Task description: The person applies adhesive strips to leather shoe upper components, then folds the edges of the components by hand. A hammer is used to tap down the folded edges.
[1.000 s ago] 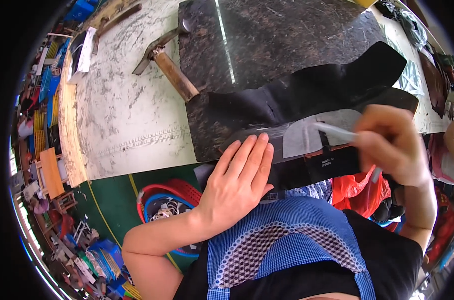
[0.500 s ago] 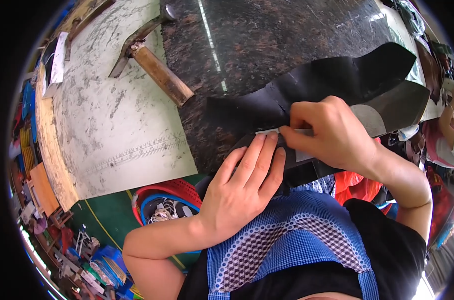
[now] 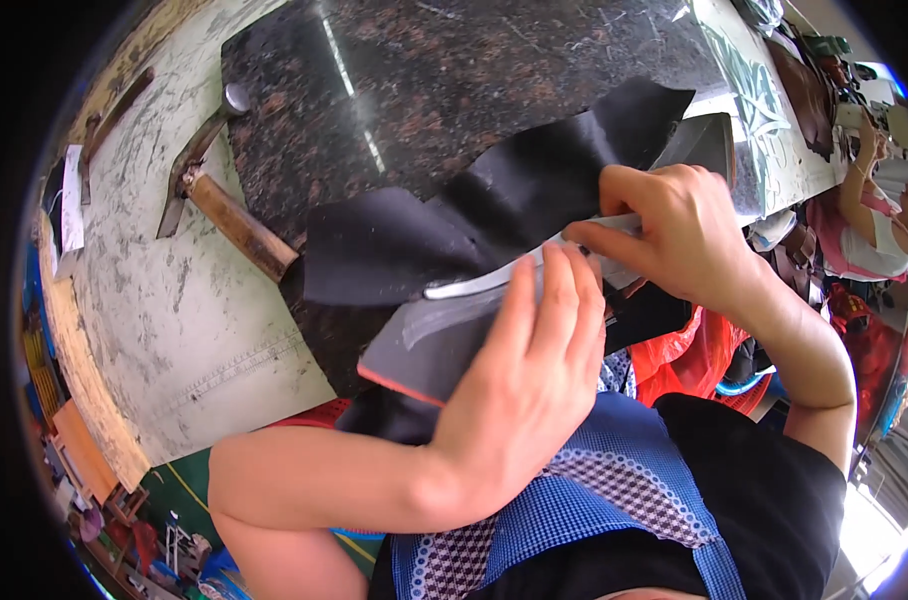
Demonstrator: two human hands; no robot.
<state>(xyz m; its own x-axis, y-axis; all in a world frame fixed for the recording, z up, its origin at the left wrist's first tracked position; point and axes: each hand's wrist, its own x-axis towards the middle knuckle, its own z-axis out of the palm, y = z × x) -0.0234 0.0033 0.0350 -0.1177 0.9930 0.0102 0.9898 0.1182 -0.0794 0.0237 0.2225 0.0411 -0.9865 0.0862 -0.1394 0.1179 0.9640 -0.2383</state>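
A black leather piece (image 3: 379,245) with a wavy outline lies across the dark stone slab. Along its middle runs a narrow white strip (image 3: 484,283), bordering a grey flap (image 3: 424,345) with a red edge. My left hand (image 3: 534,350) rests over the flap, fingers stretched out side by side, their tips by the strip; its thumb is hidden. At the strip's right end my right hand (image 3: 679,235) is closed, thumb and bent forefinger pinching the leather's folded edge. What lies under both palms cannot be seen.
A wooden-handled hammer (image 3: 239,225) lies left of the leather, its head by the dark stone slab (image 3: 414,110). A pale marked board (image 3: 164,330) covers the table's left. Red plastic bags (image 3: 669,355) hang below the table's near edge. Another person (image 3: 874,220) is at the far right.
The view has shifted right, so the hammer appears farther left. The leather has tilted, uncovering the grey flap and more of the white strip. My left hand has turned across the flap.
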